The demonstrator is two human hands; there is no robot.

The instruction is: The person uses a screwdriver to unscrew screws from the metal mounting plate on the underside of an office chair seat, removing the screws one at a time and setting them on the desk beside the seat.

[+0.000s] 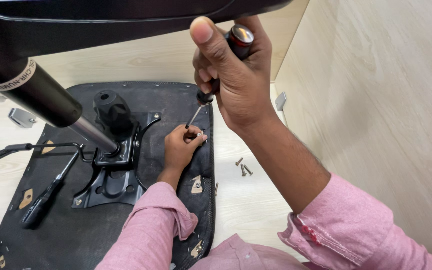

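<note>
2 hands (233,80), 1 screwdriver (215,85), 3 loose screws (243,167), 1 chair seat (66,235)

Loose screws (243,167) on pale wooden floor (256,200)

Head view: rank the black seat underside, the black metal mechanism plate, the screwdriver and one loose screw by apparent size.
1. Black seat underside
2. Black metal mechanism plate
3. Screwdriver, gripped in the right hand; it sits nearer the camera, so it looks bigger than it is
4. Loose screw, smallest
</note>
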